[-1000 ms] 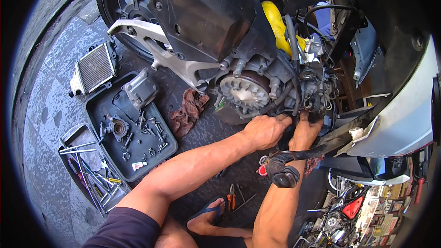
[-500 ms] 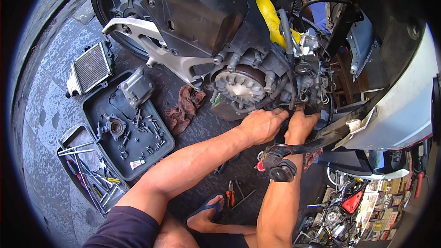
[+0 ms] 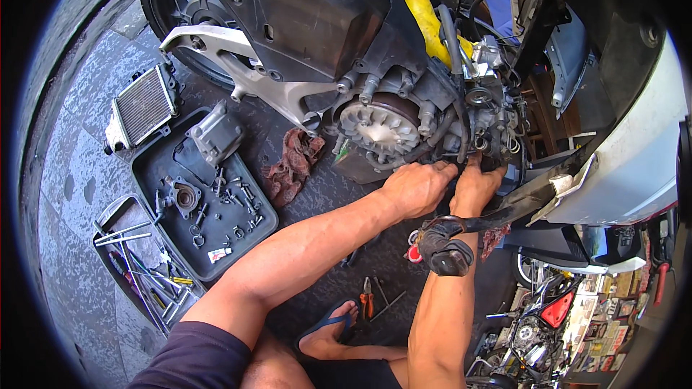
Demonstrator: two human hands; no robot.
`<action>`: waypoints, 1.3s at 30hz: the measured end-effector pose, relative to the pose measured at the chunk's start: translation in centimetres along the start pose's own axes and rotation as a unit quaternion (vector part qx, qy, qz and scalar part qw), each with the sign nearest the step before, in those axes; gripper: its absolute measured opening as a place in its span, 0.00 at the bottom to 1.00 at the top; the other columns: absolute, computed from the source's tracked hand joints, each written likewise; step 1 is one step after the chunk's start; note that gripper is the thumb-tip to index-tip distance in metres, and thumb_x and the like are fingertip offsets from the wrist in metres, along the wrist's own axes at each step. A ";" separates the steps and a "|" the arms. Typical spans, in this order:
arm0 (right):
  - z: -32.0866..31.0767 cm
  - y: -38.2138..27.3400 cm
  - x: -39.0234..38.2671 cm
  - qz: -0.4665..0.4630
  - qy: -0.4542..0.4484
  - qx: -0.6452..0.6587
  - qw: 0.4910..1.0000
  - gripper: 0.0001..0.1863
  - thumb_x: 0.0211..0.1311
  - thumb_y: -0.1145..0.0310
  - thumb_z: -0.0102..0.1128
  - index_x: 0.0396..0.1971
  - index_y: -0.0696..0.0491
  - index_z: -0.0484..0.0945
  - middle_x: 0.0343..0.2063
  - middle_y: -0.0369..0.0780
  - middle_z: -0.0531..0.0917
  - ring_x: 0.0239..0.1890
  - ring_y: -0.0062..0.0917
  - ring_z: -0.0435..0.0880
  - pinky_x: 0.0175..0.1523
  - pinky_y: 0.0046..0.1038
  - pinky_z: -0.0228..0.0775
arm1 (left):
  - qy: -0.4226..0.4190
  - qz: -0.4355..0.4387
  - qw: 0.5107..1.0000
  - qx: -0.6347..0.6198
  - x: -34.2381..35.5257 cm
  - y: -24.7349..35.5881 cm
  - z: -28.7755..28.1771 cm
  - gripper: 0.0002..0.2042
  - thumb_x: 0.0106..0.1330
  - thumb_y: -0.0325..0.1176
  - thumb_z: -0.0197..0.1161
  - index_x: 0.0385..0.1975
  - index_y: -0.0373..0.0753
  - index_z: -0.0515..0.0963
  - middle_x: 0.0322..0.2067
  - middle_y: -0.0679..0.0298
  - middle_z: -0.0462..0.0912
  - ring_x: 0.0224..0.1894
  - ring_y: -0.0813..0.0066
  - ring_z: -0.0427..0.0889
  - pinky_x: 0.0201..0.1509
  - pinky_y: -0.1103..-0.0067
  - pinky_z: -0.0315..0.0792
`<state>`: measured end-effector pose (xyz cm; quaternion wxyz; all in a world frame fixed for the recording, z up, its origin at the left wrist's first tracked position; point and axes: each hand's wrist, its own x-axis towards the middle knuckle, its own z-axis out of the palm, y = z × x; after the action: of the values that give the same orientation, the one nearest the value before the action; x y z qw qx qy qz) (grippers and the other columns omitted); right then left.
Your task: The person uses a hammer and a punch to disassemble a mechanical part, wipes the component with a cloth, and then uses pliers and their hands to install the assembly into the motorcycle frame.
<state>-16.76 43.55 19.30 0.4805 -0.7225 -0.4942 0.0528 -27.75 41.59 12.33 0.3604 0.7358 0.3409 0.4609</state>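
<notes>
Both hands in under the scooter engine

My left hand [image 3: 414, 187] has crept closer to my right hand [image 3: 476, 189]; both curl against the engine's [image 3: 393, 126] underside beside the finned flywheel [image 3: 380, 126], fingertips hidden, so I'm settling on one spot.

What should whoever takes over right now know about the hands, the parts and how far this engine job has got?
Left hand: fingers pressed on the underside of the scooter engine, below the finned flywheel; whether it grips anything cannot be told.
Right hand: beside it, fingertips up in the hoses; grip hidden.
Parts: radiator off, lying on the pavement; removed cover, bolts and small pieces in the dark tray; hand tools in the smaller tray; red rag by the engine; pliers near the foot.
Done: side cover off, flywheel exposed.
Left: work under the engine; refit the removed parts.
</notes>
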 end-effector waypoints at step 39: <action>0.1 2.2 1.5 -0.073 0.038 -0.035 0.996 0.26 0.58 0.71 0.70 0.51 0.70 0.72 0.47 0.59 0.82 0.49 0.51 0.82 0.56 0.41 0.70 | -0.010 0.003 1.000 0.001 1.1 0.2 0.3 0.14 0.61 0.29 0.61 0.46 0.34 0.74 0.41 0.48 0.84 0.41 0.44 0.84 0.44 0.55 0.79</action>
<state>-14.58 44.63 18.17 0.4755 -0.7028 -0.5284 -0.0270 -27.02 42.27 12.89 0.3619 0.7418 0.3359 0.4538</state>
